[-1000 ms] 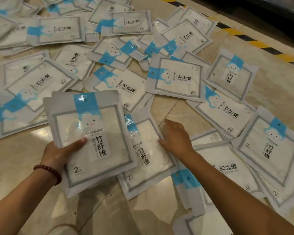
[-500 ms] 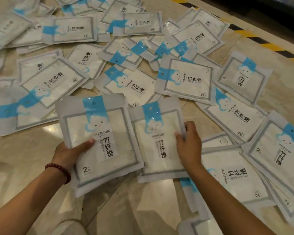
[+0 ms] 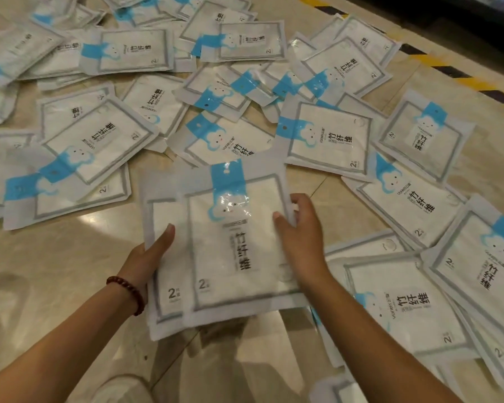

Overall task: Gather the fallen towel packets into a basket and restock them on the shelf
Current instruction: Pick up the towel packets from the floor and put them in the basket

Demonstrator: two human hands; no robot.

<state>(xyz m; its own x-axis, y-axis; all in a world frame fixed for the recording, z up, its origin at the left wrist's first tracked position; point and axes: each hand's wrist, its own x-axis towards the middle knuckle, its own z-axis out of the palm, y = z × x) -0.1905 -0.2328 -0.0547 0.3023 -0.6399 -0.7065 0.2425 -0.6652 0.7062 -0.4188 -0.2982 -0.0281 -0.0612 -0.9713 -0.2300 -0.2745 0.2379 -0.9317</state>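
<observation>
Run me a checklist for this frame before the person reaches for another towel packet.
1. Stack grip: ok, the left hand holds the stack, thumb on top at its left edge.
2. New packet grip: ok, the right hand holds the top packet, thumb on its face, fingers round its right edge.
3. Alignment: not ok, the top packet sits offset to the right; lower ones show along the left.
4. Reach to the basket: cannot tell, none in view.
5. Supply of loose packets: ok, many lie scattered on the floor, several beside the right hand.
</observation>
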